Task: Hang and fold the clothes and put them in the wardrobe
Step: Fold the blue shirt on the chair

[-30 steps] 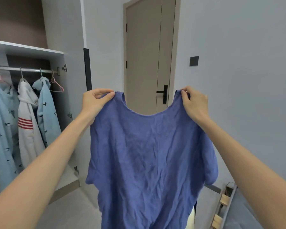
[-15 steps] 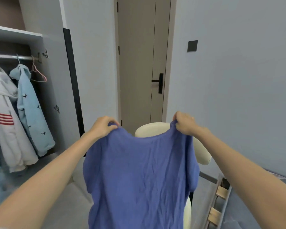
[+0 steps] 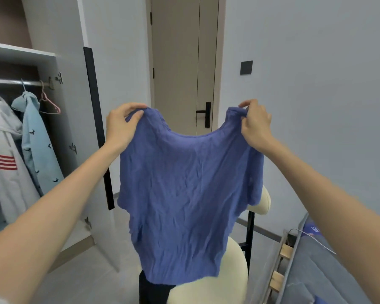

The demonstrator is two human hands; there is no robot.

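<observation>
Head: curled fingers (image 3: 134, 107) of left hand (image 3: 120, 126), right hand (image 3: 256, 125) pinch blue shirt (image 3: 189, 194).

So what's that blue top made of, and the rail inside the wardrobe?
The blue top looks like thin woven cotton or linen with a matte finish, going by its fine crinkles and limp drape, though I can't be sure. The wardrobe rail seems to be metal: smooth, with a silvery sheen.
</observation>
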